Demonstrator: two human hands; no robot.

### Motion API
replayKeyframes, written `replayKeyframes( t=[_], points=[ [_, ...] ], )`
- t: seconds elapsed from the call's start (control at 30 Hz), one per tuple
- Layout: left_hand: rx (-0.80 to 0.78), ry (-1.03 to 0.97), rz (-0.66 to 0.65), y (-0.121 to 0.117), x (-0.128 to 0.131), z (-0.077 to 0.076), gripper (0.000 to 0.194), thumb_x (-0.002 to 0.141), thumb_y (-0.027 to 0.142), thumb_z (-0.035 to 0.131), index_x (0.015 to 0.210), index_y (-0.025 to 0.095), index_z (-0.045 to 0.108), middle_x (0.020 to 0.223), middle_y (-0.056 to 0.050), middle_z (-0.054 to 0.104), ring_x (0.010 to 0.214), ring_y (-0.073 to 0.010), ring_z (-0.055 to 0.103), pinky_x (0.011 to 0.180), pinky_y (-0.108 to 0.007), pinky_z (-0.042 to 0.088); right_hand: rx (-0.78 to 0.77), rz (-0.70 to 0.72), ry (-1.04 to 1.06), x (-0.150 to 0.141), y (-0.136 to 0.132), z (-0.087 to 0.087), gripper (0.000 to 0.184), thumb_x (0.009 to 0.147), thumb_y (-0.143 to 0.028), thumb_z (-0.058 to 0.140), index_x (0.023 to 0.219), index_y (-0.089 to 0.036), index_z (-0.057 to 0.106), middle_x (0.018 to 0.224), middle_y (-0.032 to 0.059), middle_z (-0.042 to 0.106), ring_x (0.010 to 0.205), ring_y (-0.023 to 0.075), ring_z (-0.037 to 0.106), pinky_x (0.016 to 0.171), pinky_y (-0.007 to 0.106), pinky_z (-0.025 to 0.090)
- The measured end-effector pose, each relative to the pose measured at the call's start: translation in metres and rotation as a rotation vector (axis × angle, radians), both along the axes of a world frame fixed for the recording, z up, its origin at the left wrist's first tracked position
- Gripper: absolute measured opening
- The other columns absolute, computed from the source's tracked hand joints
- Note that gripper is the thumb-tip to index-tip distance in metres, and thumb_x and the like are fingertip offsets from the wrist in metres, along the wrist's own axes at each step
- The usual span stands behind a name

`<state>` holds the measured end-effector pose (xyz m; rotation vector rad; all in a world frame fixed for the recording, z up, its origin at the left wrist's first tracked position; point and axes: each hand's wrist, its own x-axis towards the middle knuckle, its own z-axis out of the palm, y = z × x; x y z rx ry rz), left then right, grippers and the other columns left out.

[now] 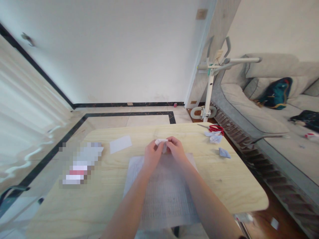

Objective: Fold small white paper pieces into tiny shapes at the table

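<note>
Between the fingertips of both hands is a small folded piece of white paper (161,141). My left hand (153,153) pinches it from the left. My right hand (175,148) grips it from the right, with the thumbs close together; part of the paper is hidden behind the fingers. Both hands are just over the far edge of a large printed sheet (169,196), which lies on the wooden table (224,186) under my forearms.
A blank white paper (121,144) lies left of my hands, with a blurred-out pile (86,161) beyond it. Red-handled scissors (216,128), folded paper pieces (214,136) and another folded piece (224,152) rest at the right. A grey sofa (251,109) stands past the table's right edge.
</note>
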<state>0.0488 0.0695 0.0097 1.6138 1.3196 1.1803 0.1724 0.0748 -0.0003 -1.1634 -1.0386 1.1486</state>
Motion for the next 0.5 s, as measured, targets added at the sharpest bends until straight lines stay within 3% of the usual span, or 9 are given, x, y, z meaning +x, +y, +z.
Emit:
replayKeyframes(
  t=[0.27,0.5],
  points=[
    [0.118,0.130,0.028,-0.0027,0.0002,0.0012,0.028,0.083,0.039,0.051,0.076,0.016,0.065,0.067,-0.003,0.062,0.064,-0.0134,0.055,0.058,-0.023,0.039,0.019,-0.008,0.005,-0.0002,0.0003,-0.0018,0.006,0.066,-0.025,0.054,0.064,-0.020,0.051,0.049,-0.0071,0.042,0.044,0.0088,0.037,0.044,0.021,0.029],
    [0.030,0.024,0.020,0.0004,0.0001,-0.0044,0.030,0.083,0.041,0.052,0.087,0.016,0.068,0.076,-0.005,0.067,0.069,-0.0152,0.059,0.061,-0.024,0.043,0.005,-0.012,0.003,-0.0007,-0.0010,0.0017,0.007,0.066,-0.027,0.055,0.066,-0.020,0.052,0.051,-0.0061,0.044,0.046,0.0094,0.040,0.044,0.022,0.029]
  ],
)
